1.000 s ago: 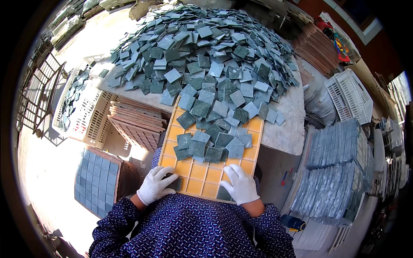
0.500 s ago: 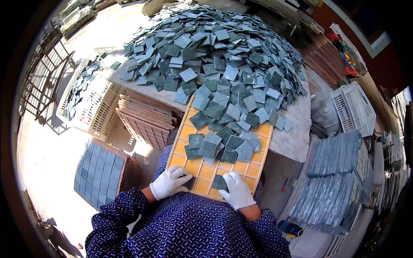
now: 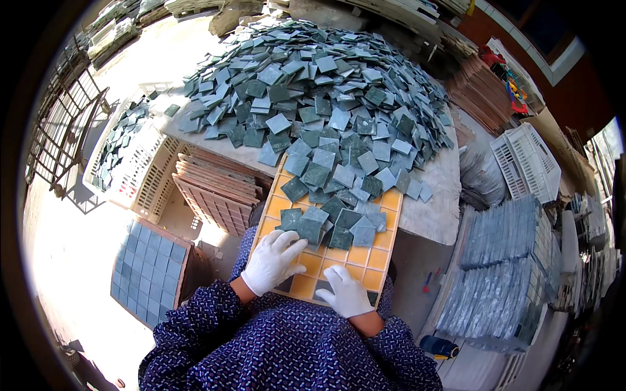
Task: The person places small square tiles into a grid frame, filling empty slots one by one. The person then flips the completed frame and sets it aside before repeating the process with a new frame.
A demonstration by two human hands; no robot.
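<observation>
Tiles (image 3: pixel 308 229) lie loose on the yellow gridded tray (image 3: pixel 303 287); I see the left hand (image 3: pixel 272 262), open and apparently empty, now at their edge. The right hand (image 3: pixel 347 293), half-curled, grip unclear, covers a near-row tile (image 3: pixel 321 285): another cell seems filled.

Carries on the pale top of the table (image 3: pixel 427 212) a broad heap of square grey-green tiles (image 3: pixel 319 88), piled high at the middle and thinning toward the near edge. Has more tiles spread past that edge over a yellow gridded tray (image 3: pixel 313 263). Bears a lone tile (image 3: pixel 172 110) at the left end.
</observation>
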